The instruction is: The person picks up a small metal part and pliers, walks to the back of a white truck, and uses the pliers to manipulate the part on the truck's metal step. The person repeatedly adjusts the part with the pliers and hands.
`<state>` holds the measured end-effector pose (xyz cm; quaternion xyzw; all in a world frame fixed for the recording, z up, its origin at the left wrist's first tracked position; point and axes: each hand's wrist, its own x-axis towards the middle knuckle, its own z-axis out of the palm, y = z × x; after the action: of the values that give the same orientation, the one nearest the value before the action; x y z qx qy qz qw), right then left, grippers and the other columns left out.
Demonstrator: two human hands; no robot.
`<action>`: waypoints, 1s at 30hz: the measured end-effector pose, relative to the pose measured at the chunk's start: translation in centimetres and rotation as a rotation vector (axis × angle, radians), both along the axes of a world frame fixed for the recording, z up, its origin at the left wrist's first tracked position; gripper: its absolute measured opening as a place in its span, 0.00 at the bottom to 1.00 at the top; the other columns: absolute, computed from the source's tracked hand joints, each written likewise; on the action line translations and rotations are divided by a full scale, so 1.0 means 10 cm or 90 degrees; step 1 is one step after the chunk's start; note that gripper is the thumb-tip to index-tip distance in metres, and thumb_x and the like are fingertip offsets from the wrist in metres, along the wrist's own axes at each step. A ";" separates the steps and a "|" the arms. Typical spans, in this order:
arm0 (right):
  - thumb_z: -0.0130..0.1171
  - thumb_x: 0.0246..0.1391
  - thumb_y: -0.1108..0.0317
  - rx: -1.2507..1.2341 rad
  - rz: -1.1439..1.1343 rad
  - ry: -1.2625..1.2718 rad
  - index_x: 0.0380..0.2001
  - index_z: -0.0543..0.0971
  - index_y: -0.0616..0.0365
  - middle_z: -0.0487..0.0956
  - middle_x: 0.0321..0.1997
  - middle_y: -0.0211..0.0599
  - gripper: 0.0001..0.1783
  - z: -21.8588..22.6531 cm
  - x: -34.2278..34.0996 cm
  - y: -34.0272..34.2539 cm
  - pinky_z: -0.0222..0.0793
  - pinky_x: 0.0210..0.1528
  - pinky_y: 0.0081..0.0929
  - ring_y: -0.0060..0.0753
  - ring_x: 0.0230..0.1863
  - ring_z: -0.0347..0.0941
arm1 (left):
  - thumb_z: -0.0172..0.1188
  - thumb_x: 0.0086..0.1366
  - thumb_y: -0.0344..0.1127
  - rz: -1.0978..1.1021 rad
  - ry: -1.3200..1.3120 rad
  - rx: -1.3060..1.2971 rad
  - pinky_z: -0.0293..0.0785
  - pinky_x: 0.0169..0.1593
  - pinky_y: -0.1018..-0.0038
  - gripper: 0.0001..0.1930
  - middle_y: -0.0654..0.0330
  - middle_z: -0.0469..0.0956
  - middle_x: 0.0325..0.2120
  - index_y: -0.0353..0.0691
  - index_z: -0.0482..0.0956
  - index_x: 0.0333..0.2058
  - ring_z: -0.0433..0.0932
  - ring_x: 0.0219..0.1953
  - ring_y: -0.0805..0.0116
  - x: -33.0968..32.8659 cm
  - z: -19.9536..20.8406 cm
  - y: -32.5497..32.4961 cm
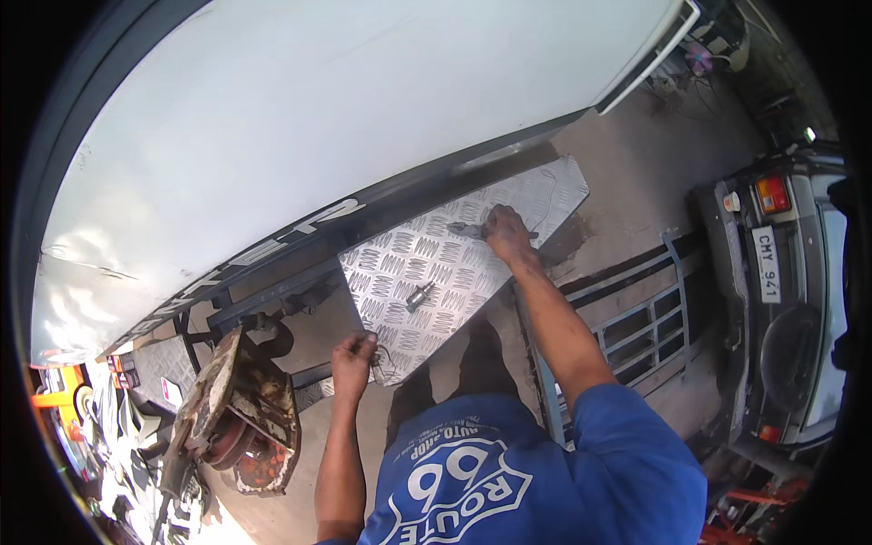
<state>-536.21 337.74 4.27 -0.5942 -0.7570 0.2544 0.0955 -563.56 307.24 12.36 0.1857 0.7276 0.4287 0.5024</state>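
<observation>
A silver tread-pattern metal plate (pixel 409 263) lies in front of me, below the side of a white vehicle. My right hand (pixel 507 231) is closed around what looks like a pair of pliers (pixel 466 229), its jaws pointing left just over the plate. At the plate's near left corner my left hand (pixel 352 356) pinches a thin dark wire (pixel 381 356), which curls down beside the corner. Between my hands, a small metal cylindrical fitting (pixel 419 297) with a narrow tip rests on the plate. Another thin wire (pixel 550 195) lies toward the plate's far right end.
The white vehicle panel (pixel 272 109) fills the far side. A rusty metal assembly (pixel 245 409) stands at left, with cluttered items (pixel 91 418) beyond. At right are a blue-grey metal frame (pixel 645 331) on the floor and a parked vehicle's rear (pixel 772 300).
</observation>
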 end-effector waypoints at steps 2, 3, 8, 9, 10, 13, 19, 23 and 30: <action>0.64 0.52 0.65 0.009 0.063 -0.097 0.55 0.74 0.52 0.75 0.55 0.47 0.25 0.07 0.16 -0.03 0.70 0.56 0.51 0.58 0.56 0.73 | 0.65 0.69 0.34 0.003 0.091 -0.059 0.74 0.29 0.76 0.11 0.59 0.81 0.24 0.29 0.84 0.41 0.78 0.24 0.72 0.04 -0.19 0.28; 0.66 0.50 0.65 0.005 0.094 -0.150 0.57 0.73 0.50 0.74 0.58 0.46 0.29 0.07 0.23 -0.07 0.70 0.57 0.51 0.57 0.57 0.72 | 0.66 0.68 0.37 -0.097 0.296 -0.037 0.77 0.29 0.73 0.14 0.54 0.84 0.25 0.28 0.85 0.41 0.81 0.24 0.70 0.01 -0.27 0.37; 0.70 0.45 0.65 -0.088 0.272 -0.154 0.62 0.70 0.54 0.70 0.61 0.49 0.39 0.01 0.39 0.12 0.70 0.59 0.51 0.57 0.59 0.69 | 0.62 0.66 0.47 -0.137 0.356 -0.126 0.78 0.49 0.58 0.17 0.47 0.86 0.35 0.38 0.87 0.40 0.85 0.42 0.46 -0.17 -0.86 1.05; 0.70 0.45 0.64 -0.095 0.276 -0.148 0.62 0.70 0.56 0.70 0.61 0.50 0.39 0.01 0.38 0.19 0.71 0.58 0.51 0.57 0.59 0.69 | 0.62 0.65 0.47 -0.152 0.387 -0.130 0.78 0.52 0.57 0.17 0.46 0.86 0.39 0.39 0.86 0.40 0.84 0.43 0.44 -0.17 -0.93 1.13; 0.67 0.48 0.62 -0.109 0.329 -0.168 0.61 0.71 0.60 0.73 0.60 0.58 0.35 0.01 0.38 0.26 0.72 0.59 0.51 0.60 0.60 0.71 | 0.63 0.65 0.46 -0.155 0.397 -0.112 0.78 0.52 0.58 0.16 0.46 0.86 0.40 0.39 0.86 0.40 0.84 0.44 0.44 -0.18 -0.99 1.19; 0.61 0.53 0.61 -0.261 0.243 -0.017 0.59 0.72 0.63 0.76 0.59 0.64 0.31 0.08 0.38 0.40 0.71 0.61 0.48 0.61 0.60 0.74 | 0.67 0.62 0.40 -0.222 0.578 -0.133 0.81 0.45 0.63 0.15 0.47 0.87 0.34 0.36 0.86 0.42 0.87 0.38 0.52 -0.11 -1.08 1.35; 0.63 0.55 0.65 -0.524 0.178 0.258 0.61 0.70 0.65 0.80 0.55 0.52 0.31 0.32 0.45 0.45 0.73 0.56 0.40 0.46 0.57 0.78 | 0.70 0.57 0.37 -0.141 0.477 -0.061 0.80 0.50 0.61 0.18 0.45 0.86 0.38 0.36 0.84 0.45 0.85 0.43 0.48 0.11 -1.06 1.47; 0.62 0.56 0.70 -0.736 0.182 0.486 0.73 0.58 0.60 0.74 0.65 0.51 0.43 0.51 0.35 0.35 0.73 0.61 0.41 0.42 0.64 0.73 | 0.72 0.54 0.38 -0.077 0.382 -0.107 0.79 0.53 0.61 0.25 0.46 0.85 0.42 0.35 0.81 0.50 0.84 0.46 0.49 0.19 -1.06 1.42; 0.59 0.57 0.70 -0.813 0.349 0.535 0.80 0.42 0.52 0.67 0.70 0.60 0.53 0.85 0.04 0.09 0.67 0.68 0.40 0.44 0.66 0.70 | 0.72 0.57 0.37 -0.138 0.408 -0.087 0.79 0.53 0.64 0.24 0.47 0.84 0.43 0.38 0.80 0.51 0.84 0.46 0.51 0.25 -0.93 1.29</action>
<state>-535.86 338.61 12.72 -0.1827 -0.4854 0.8534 -0.0515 -561.02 320.14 3.02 0.3532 0.8513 0.2431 0.3023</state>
